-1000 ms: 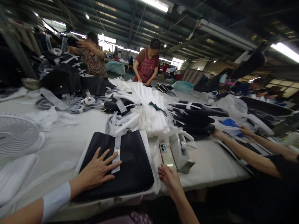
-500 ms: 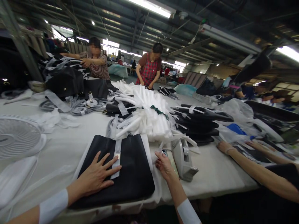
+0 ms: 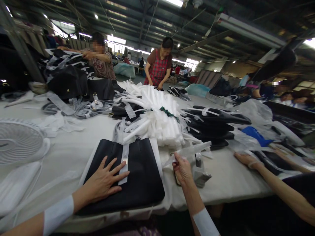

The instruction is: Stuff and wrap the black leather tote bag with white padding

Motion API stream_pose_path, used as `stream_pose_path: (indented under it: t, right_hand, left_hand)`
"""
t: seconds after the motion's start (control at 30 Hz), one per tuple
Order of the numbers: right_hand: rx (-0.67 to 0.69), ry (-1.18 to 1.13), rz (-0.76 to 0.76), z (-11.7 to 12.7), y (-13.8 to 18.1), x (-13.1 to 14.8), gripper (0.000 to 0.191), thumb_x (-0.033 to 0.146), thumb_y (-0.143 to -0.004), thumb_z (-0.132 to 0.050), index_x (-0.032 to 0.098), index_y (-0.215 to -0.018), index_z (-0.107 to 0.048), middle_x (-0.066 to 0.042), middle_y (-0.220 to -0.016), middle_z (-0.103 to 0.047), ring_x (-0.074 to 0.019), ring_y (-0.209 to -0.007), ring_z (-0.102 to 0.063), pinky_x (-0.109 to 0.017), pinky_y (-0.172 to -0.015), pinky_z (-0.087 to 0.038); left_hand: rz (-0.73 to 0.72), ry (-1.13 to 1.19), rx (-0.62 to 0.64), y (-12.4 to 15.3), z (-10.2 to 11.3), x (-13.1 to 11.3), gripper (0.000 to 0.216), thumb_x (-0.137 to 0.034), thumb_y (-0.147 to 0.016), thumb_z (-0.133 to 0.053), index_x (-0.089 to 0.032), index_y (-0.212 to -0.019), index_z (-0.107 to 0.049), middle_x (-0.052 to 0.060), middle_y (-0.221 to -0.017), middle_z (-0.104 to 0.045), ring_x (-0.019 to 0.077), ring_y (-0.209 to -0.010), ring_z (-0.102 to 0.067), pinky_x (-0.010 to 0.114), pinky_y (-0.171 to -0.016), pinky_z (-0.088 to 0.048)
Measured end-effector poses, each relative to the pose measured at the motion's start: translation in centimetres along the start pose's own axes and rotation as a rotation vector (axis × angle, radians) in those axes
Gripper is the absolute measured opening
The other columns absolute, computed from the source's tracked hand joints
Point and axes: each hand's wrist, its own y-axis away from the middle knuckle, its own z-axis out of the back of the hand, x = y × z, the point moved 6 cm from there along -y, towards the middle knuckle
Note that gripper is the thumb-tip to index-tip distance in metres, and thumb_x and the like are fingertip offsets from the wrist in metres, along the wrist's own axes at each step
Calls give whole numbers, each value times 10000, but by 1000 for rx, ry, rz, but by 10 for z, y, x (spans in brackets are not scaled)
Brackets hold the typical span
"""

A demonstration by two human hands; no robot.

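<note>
A flat black bag (image 3: pixel 142 177) with a white strip down its middle lies on the white table (image 3: pixel 73 147) in front of me. My left hand (image 3: pixel 103 182) rests flat on its left half, fingers spread. My right hand (image 3: pixel 182 168) is raised just right of the bag, pinched on the end of a long white foam strip (image 3: pixel 190 151) that runs up and to the right. A white tape dispenser (image 3: pixel 200 168) stands right behind that hand. A heap of white foam strips (image 3: pixel 159 118) lies beyond the bag.
A white fan (image 3: pixel 21 141) sits at the left. Stacked black bags (image 3: pixel 211 126) lie at the right, more black bags (image 3: pixel 69 83) at the far left. A neighbour's arms (image 3: pixel 270 173) reach in from the right. Two people work at the far side.
My right hand has moved from the phone by the table's edge up to the dispenser and taken hold of a white foam strip. My left hand has stayed on the bag.
</note>
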Motion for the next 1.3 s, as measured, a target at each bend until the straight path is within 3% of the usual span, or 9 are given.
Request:
stream_pose_path:
  t: [0.23,0.33,0.43,0.53,0.7,0.83,0.93,1.1,1.3]
  right_hand:
    - [141,550,245,-29,16,63,490,638,-709,-675,159,-615,-630,-9,-502,-576,-142,-432,-522,-260,-436,-416]
    - [260,1154,524,-62,35,99,554,602,-867,-495,163,-561,-639,-47,-463,-575,-176,-463,-571,-274,-492,-390]
    - [276,1769,844,-103,58,127,590,519,-931,-418,147,-527,-636,-117,-521,-614,-219,-558,-622,-294,-544,-358]
    - [406,2082,915,-142,74,134,592,470,-964,-361,130,-600,-681,-154,-609,-658,-244,-614,-640,-301,-547,-319]
    - [870,2030,786,-201,86,91,587,431,-995,-311,141,-659,-696,-101,-572,-632,-170,-536,-576,-283,-501,-246]
    - [1242,1803,735,-232,99,22,483,315,-1012,-299,138,-798,-694,-44,-544,-594,-107,-451,-459,-264,-477,-218]
    - [1410,1651,712,-238,107,-29,395,243,-1002,-318,136,-877,-677,-19,-544,-587,-95,-443,-422,-251,-484,-224]
    - [1279,1459,663,-224,96,-82,446,221,-1006,-269,138,-812,-661,-21,-553,-601,-104,-465,-470,-234,-488,-257]
    - [1155,1456,671,-211,87,-104,502,247,-1021,-226,142,-757,-640,-57,-602,-639,-119,-528,-566,-235,-492,-258]
  left_hand:
    - [5,16,-14,0,6,0,580,-536,-900,-493,-499,-1432,-264,-11,-1554,-305,387,-1362,-326,698,-1078,-108]
    - [9,40,-14,0,8,1,570,-533,-902,-492,-492,-1430,-282,-3,-1547,-319,387,-1369,-314,698,-1082,-98]
    - [9,58,-21,0,9,3,560,-536,-903,-488,-493,-1426,-292,-7,-1545,-325,383,-1365,-321,693,-1086,-102]
    - [7,54,-45,0,11,3,565,-556,-888,-504,-492,-1417,-316,-5,-1540,-334,378,-1343,-355,694,-1085,-106]
    - [8,68,-58,0,12,4,564,-560,-895,-482,-480,-1426,-309,3,-1525,-357,390,-1338,-344,703,-1074,-107]
    - [-3,97,-76,1,13,6,576,-610,-898,-426,-454,-1438,-302,21,-1512,-366,396,-1338,-329,709,-1070,-102]
    - [-11,112,-100,0,13,8,603,-638,-890,-409,-430,-1446,-301,47,-1474,-407,396,-1338,-330,710,-1069,-105]
    - [3,139,-108,-1,11,11,605,-646,-868,-449,-410,-1419,-362,73,-1429,-443,409,-1339,-336,721,-1067,-88]
    - [-11,273,-127,-1,22,12,419,-519,-884,-527,-367,-1274,-532,72,-1375,-506,384,-1305,-401,722,-1061,-119]
